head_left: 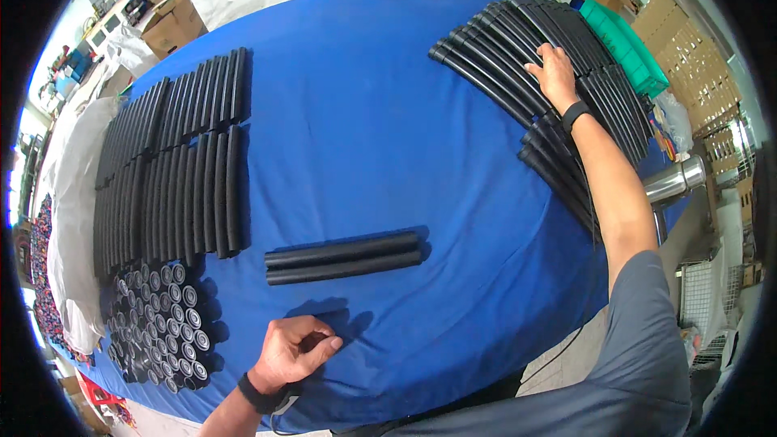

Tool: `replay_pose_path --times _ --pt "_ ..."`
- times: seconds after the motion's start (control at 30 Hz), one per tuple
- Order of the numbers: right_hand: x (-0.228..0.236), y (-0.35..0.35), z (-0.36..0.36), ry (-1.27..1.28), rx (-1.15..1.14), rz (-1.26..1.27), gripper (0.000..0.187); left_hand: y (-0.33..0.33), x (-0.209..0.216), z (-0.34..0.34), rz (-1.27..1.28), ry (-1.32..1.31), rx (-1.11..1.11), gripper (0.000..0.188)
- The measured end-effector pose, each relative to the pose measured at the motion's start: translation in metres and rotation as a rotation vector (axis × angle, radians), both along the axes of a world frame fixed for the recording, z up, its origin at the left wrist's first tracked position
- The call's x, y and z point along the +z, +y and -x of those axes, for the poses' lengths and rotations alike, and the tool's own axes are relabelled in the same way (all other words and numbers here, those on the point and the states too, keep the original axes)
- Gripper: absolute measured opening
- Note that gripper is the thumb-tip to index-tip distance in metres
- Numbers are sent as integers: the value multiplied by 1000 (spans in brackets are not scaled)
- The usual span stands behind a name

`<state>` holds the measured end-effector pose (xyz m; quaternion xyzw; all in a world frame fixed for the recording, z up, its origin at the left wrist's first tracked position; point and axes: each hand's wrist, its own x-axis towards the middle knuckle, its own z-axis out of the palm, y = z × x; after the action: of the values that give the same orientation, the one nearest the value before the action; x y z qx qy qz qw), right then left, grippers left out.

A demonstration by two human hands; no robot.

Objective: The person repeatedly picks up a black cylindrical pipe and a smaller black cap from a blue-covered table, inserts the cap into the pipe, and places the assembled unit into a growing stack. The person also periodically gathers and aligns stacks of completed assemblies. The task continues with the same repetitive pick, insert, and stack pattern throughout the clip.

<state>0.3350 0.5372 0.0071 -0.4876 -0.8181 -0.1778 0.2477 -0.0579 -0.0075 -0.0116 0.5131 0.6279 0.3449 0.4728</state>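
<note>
Head view: the right hand (554, 78) reaches across to the packed rows of glossy black tubes (506, 65) on the right of the tabletop (348, 137), its fingers bent down over them near the middle of the far group; whether they have closed around a tube I cannot tell. The left hand (298, 350) hangs near the close edge, curled into a loose half-fist with the thumb beside the fingers; nothing shows in it, though its hollow is too dark to rule out something small. Just beyond it lie two matte black sleeves (344, 260), side by side and nearly crosswise to the person, well apart from the stacked sleeves (194, 186) on the left and the round caps (162, 328) below those. If the step in hand is taking a tube, it probably goes best with thumb and fingertips set on opposite sides of one tube, near its midpoint so that neither end dips. The tubes look smooth and lie tightly together, so a straight lift should disturb the neighbours less than a sideways drag. Keeping the forearm raised over the nearer tubes, and the thin cable (595, 209) beside it from snagging, would help; the left hand is well placed to steady the sleeves.
</note>
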Motion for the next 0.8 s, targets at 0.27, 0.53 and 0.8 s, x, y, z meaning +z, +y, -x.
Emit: replay_pose_path --times 0.27,0.53,0.8 --pt "15 -8 -25 -7 22 9 41 0 11 -3 4 68 -10 22" --pt "47 -251 83 276 548 420 37 -7 2 4 -36 72 -51 30" --pt "7 -411 158 -64 834 320 44 -32 13 3 -118 104 -32 29"
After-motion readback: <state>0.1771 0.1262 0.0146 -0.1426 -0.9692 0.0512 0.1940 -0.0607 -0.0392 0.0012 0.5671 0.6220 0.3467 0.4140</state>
